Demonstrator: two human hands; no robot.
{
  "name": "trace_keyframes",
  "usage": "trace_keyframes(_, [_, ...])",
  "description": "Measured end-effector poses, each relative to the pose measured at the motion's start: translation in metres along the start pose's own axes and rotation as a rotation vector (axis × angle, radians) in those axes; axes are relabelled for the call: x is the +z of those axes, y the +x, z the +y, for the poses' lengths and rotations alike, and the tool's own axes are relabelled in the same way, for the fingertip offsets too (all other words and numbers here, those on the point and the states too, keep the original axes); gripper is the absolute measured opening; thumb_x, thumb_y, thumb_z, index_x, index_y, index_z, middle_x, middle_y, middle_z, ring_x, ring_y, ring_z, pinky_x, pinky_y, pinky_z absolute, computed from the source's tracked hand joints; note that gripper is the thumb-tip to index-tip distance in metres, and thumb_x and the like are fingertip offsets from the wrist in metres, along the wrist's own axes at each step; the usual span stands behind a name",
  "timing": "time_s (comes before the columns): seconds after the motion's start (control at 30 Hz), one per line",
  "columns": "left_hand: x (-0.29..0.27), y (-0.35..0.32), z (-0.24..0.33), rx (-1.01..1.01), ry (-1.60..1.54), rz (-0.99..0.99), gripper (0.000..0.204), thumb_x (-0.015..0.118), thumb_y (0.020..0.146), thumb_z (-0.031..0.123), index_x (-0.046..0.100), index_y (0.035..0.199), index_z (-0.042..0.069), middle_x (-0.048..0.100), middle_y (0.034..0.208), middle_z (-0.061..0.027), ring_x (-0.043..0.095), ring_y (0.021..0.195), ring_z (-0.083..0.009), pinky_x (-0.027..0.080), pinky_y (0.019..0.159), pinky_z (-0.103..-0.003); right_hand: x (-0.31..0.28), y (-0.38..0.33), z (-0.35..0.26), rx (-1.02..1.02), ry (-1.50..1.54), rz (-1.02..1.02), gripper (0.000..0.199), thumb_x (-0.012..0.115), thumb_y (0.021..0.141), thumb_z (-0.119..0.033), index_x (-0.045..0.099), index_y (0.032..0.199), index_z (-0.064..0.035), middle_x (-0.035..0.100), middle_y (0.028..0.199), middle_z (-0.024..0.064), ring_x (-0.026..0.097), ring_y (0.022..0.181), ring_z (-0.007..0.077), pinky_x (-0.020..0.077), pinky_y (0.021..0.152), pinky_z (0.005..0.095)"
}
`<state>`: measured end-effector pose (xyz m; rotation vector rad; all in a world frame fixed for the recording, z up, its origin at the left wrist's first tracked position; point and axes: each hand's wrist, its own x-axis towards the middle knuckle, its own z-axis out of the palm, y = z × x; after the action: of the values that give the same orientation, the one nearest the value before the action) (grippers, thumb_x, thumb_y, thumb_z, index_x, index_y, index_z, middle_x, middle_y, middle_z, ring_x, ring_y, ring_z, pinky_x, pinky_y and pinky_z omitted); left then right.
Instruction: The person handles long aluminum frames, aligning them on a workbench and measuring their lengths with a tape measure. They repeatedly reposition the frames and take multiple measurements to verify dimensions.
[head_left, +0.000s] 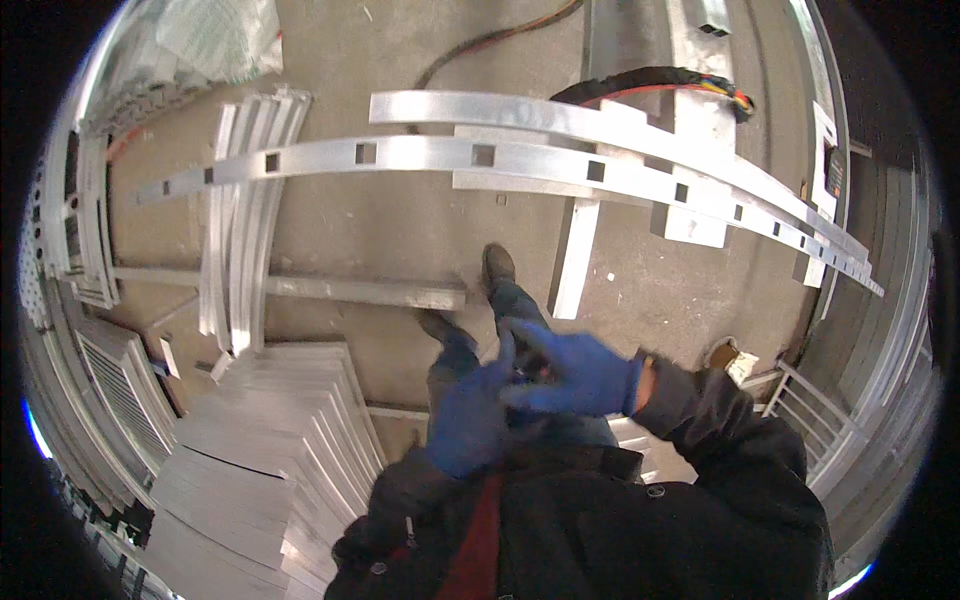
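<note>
Both my hands wear blue gloves and meet in front of my body, above my legs. My right hand (585, 375) curves its thumb and fingers around a small dark object (530, 365), whose kind I cannot make out. Close against it, my left hand (470, 415) reaches its fingers up to the right fingertips; they are partly blurred. Beyond the hands, a long metal bar with square holes (420, 154) lies across supports, beside a plain metal bar (480, 106). Neither hand touches these bars.
A stack of grey metal profiles (240, 430) stands at my near left, with a bundle of long strips (245, 200) beyond it. A low beam (360, 290) crosses the floor by my feet. A black cable bundle (650, 80) lies over a support at the far right.
</note>
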<state>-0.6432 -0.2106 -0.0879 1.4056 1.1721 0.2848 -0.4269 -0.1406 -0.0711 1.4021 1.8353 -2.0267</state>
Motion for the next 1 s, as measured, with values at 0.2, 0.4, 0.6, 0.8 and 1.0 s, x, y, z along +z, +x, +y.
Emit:
trace_keyframes(0.2, [0.065,-0.041,0.069,-0.044,0.208,-0.095,0.113,0.082,0.082,0.052,0.028,0.163,-0.004,0.063,0.136,-0.0282,0.065,0.119,-0.0433,0.053,0.1,-0.05,0.072,-0.105,0.054,-0.198,0.458,0.086,0.089,0.076,0.098,-0.045,0.032,0.162,-0.0035,0.068,0.132,0.0183,0.069,0.119,0.0293,0.0556,0.099,0.0406])
trace_keyframes(0.4, [0.133,-0.079,0.107,0.399,0.429,-0.065,0.089,0.076,0.089,0.054,0.047,0.155,0.002,0.068,0.126,-0.0249,0.069,0.111,-0.0442,0.055,0.097,-0.048,0.118,-0.241,0.091,-0.088,1.023,0.266,0.069,0.074,0.1,-0.036,0.047,0.155,-0.0032,0.065,0.133,0.0095,0.064,0.115,0.0171,0.0526,0.097,0.0322])
trace_keyframes(0.6, [0.208,-0.125,0.145,0.13,0.102,-0.47,0.052,0.07,0.102,0.035,0.058,0.14,0.001,0.07,0.12,-0.0209,0.07,0.109,-0.0365,0.056,0.093,-0.044,0.128,-0.384,0.132,-0.066,1.275,0.37,0.054,0.072,0.1,-0.039,0.061,0.141,-0.006,0.07,0.108,0.0018,0.063,0.091,0.0077,0.0501,0.072,0.0226])
trace_keyframes(0.8, [0.319,-0.128,0.192,0.103,-0.109,-0.308,0.028,0.067,0.107,0.021,0.055,0.125,0.003,0.065,0.11,-0.0082,0.062,0.099,-0.0117,0.055,0.086,-0.032,0.15,-0.462,0.187,-0.19,1.28,0.442,0.035,0.069,0.103,-0.038,0.069,0.119,-0.0062,0.07,0.103,0.0011,0.064,0.093,0.0103,0.0511,0.079,0.0274])
trace_keyframes(1.0, [0.486,-0.052,0.279,-0.087,-0.474,-0.451,0.04,0.067,0.105,0.015,0.046,0.136,0.001,0.063,0.12,-0.0116,0.065,0.109,-0.0187,0.056,0.094,-0.034,0.097,-0.605,0.286,-0.207,1.265,0.587,0.045,0.065,0.106,-0.04,0.068,0.126,-0.0006,0.073,0.12,0.0095,0.067,0.109,0.0184,0.0547,0.096,0.0354])
